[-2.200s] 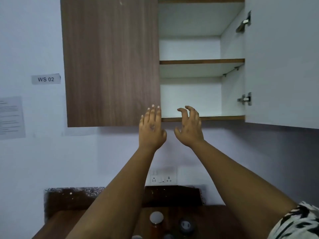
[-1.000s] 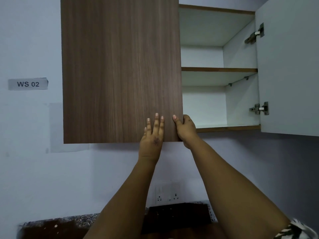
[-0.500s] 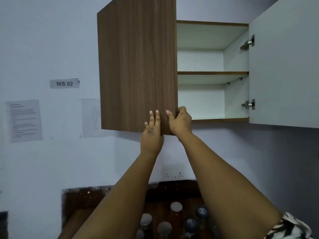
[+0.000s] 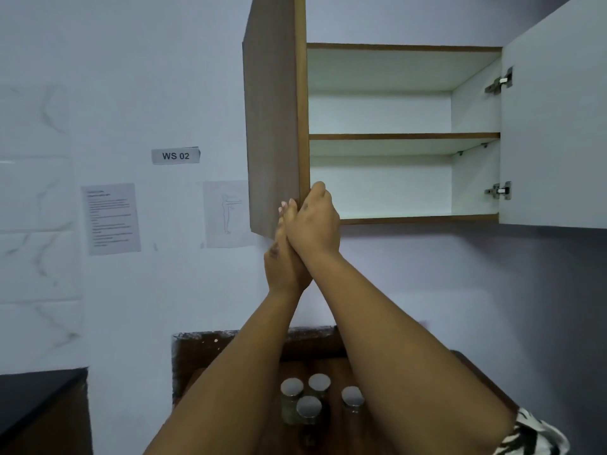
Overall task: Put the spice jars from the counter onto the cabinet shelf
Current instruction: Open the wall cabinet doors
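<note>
While both our arms reach up together, our right hand [image 4: 313,221] curls its fingers round the lower free edge of the left cabinet door [image 4: 274,126], a brown wood-grain panel swung out so that we see it nearly edge-on. Our left hand [image 4: 283,257] lies just beside and partly behind the right one, its fingers straight and flat against the door's outer face near the bottom corner; it holds nothing. The right cabinet door [image 4: 555,126], white on its inner side, stands wide open on two metal hinges. Between the doors we see the white inside of the cabinet, with a middle cabinet shelf [image 4: 404,136] edged in brown and a bottom shelf [image 4: 417,219] below it.

Far beneath the hands, between our forearms, four spice jars [image 4: 308,407] with round silver lids stand close together on the dark wooden bench [image 4: 476,376]. They are well apart from the cabinet.

On the pale wall to the left hangs a small label [image 4: 175,156] reading "WS 02". Lower down a printed sheet [image 4: 111,219] and a paper with a faint line drawing [image 4: 226,213] are stuck to the wall. A black-and-white patterned sleeve [image 4: 538,435] shows at the bottom right.
</note>
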Demonstrator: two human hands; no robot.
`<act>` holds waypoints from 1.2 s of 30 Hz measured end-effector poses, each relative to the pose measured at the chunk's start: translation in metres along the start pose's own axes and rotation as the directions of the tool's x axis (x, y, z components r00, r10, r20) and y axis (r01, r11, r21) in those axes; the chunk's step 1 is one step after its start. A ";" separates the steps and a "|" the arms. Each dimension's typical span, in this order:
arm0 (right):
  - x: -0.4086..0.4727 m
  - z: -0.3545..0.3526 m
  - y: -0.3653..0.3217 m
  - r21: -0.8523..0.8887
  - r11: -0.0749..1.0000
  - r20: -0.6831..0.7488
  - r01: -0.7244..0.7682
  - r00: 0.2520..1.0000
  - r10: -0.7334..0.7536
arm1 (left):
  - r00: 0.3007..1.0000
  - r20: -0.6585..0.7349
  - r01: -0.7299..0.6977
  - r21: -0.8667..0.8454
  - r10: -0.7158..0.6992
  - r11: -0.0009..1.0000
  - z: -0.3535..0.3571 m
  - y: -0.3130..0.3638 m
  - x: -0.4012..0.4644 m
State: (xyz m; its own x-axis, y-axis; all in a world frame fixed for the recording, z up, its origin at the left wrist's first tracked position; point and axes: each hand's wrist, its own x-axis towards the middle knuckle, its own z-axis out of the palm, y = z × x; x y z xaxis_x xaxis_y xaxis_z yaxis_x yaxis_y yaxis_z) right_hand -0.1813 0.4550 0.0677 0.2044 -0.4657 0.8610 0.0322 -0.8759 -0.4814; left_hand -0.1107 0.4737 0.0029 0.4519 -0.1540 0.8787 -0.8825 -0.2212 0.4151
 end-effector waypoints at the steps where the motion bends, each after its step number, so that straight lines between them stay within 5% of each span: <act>1: -0.005 0.007 -0.011 -0.008 1.000 -0.007 0.027 1.000 -0.027 | 1.000 -0.004 0.028 -0.004 -0.028 1.000 -0.011 -0.008 0.001; 8: -0.032 0.064 -0.073 -0.074 0.989 -0.043 0.130 0.990 -0.134 | 0.994 0.050 -0.091 -0.031 0.093 0.995 -0.102 -0.056 0.011; 16: -0.062 0.108 -0.119 -0.069 0.982 0.014 0.178 0.984 -0.178 | 0.994 0.109 -0.016 0.057 0.010 0.998 -0.153 -0.104 0.021; 23: -0.068 0.113 -0.119 -0.024 0.990 0.021 0.142 0.990 -0.142 | 0.991 0.133 0.013 -0.107 0.001 0.994 -0.161 -0.104 0.015; 30: -0.076 0.099 -0.087 0.305 0.936 0.291 -0.175 0.953 0.083 | 0.998 0.068 0.004 -0.160 0.007 0.987 -0.139 -0.107 -0.002; 36: -0.100 0.069 -0.012 0.312 0.827 0.283 -0.468 0.876 0.390 | 0.916 0.104 0.400 -0.257 -0.387 0.880 -0.100 -0.106 -0.040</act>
State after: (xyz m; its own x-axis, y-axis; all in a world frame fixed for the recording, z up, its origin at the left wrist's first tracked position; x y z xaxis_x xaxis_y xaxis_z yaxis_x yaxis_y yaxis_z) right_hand -0.1345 0.5207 -0.0245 0.4682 -0.7140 0.5206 0.2362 -0.4666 -0.8523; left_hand -0.0477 0.5997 -0.0525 0.7688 -0.1556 0.6202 -0.6289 -0.0088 0.7774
